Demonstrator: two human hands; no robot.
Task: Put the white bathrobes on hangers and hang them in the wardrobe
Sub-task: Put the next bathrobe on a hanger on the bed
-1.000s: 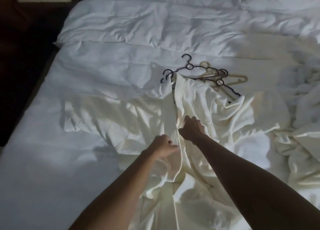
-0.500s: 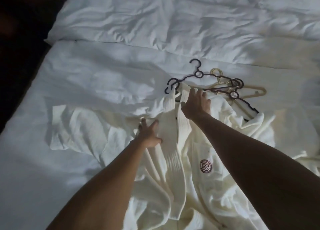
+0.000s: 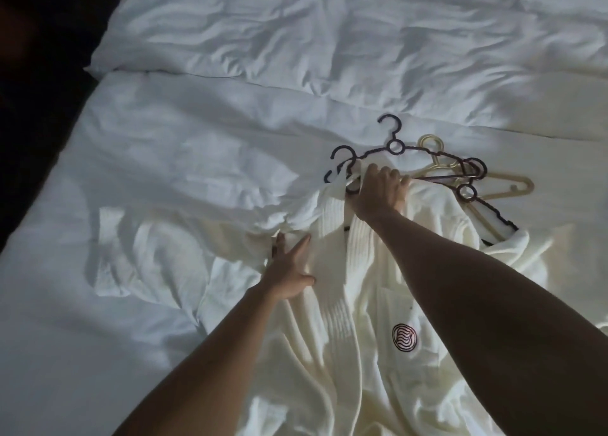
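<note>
- Head view: the white bathrobe (image 3: pixel 371 304) lies spread open, front up, on the bed (image 3: pixel 164 159); on its chest pocket sits a round dark emblem (image 3: pixel 404 337) of wavy nested lines, with no readable lettering
- A small dark tag (image 3: pixel 346 229) shows at the inside of the robe's neck, too small to read
- The bed is covered by a wrinkled white sheet, and a rumpled white duvet (image 3: pixel 329 50) is folded across its far end; light falls in patches on the cloth, and the room to the left of the bed is dark
- A cluster of hangers lies on the sheet at the robe's collar: dark hangers (image 3: pixel 393 146) with round loops under their hooks, and a beige hanger (image 3: pixel 513 185) tangled among them to the right
- One dark hanger arm (image 3: pixel 493 217) runs down under the robe's right shoulder
- The right hand (image 3: pixel 378 189) is at the collar, fingers curled around the ribbed collar edge where it meets the dark hangers; I cannot tell whether it also grips a hanger
- The left hand (image 3: pixel 292 271) rests flat on the robe's left lapel (image 3: pixel 325 225), fingers spread and straight, pressing the cloth down
- Both bare forearms reach in from the bottom edge, the right forearm (image 3: pixel 477 304) crossing over the robe's chest and hiding part of it
</note>
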